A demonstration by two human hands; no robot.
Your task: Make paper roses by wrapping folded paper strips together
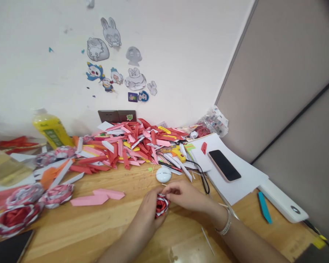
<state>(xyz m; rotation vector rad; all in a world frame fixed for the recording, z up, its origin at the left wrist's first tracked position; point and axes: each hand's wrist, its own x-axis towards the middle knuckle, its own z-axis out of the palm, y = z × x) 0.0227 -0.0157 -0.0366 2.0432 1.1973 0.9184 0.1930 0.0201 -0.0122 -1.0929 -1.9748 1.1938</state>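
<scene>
My left hand [150,210] is wrapped round a red and white folded-paper rose [162,205], just above the table. From the right, my right hand [181,193] is closed at the rose's upper edge, thumb and fingers pinched together. The tip of a thin pale stick [163,185] pokes out from those fingers; the rest of it is hidden. Directly beyond the hands sits a small white rounded case [163,175]. Two pink folded paper strips [91,199] lie on the table to the left.
A heap of folded paper strips [131,140] runs along the wall. Other paper roses [16,217] and a yellow bottle [52,128] stand left. A yellow glue gun [178,153], phone [224,165] on paper sheets, white device [283,202] and blue strip [264,207] are right.
</scene>
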